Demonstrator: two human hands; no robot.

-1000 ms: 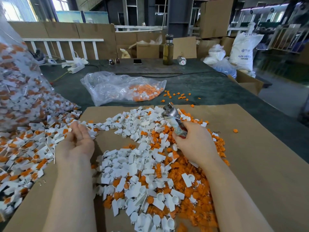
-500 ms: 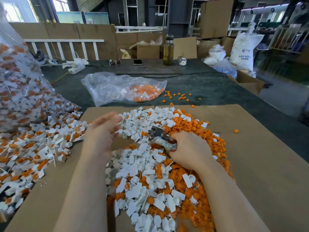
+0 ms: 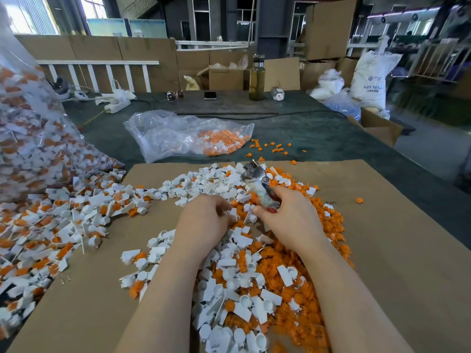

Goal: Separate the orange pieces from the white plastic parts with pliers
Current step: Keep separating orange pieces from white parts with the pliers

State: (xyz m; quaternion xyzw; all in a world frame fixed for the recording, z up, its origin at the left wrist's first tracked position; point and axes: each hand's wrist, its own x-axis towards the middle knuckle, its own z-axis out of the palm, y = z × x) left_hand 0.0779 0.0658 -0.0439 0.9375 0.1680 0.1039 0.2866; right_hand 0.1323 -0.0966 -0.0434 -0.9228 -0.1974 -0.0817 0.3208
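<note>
left hand point(image 3: 204, 222): pinches white part point(image 3: 233, 214) | right hand point(image 3: 290, 220): grips pliers point(image 3: 258, 186), tip up

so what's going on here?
A person is sorting plastic bits at a table. The right hand holds pliers, nose pointing up and away. The left hand has its fingers curled at a white part beside the pliers' handles; whether it actually holds it is unclear. On the cardboard below lies a mixed pile of white parts and orange pieces. Unsorted parts spill from a bag at left.
</note>
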